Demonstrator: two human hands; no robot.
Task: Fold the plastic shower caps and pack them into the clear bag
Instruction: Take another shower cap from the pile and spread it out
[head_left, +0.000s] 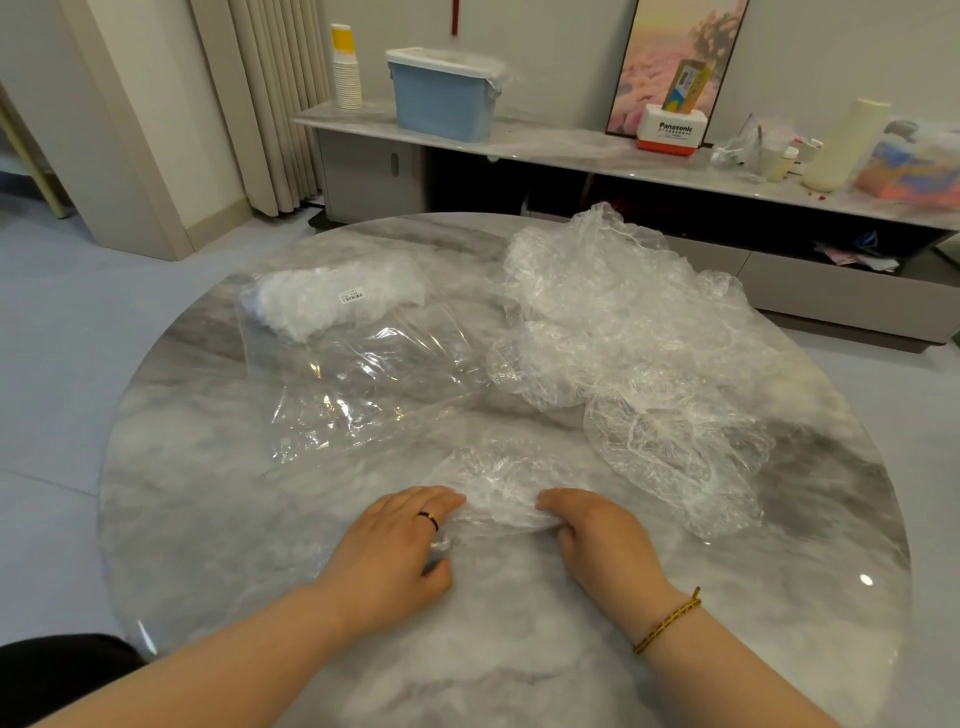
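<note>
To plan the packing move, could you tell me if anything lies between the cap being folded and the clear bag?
Nothing visible does: only bare table lies between the shower cap and the clear bag.

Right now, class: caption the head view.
Left hand presses, right hand pinches a shower cap on the table; clear bag and loose caps beyond.
</note>
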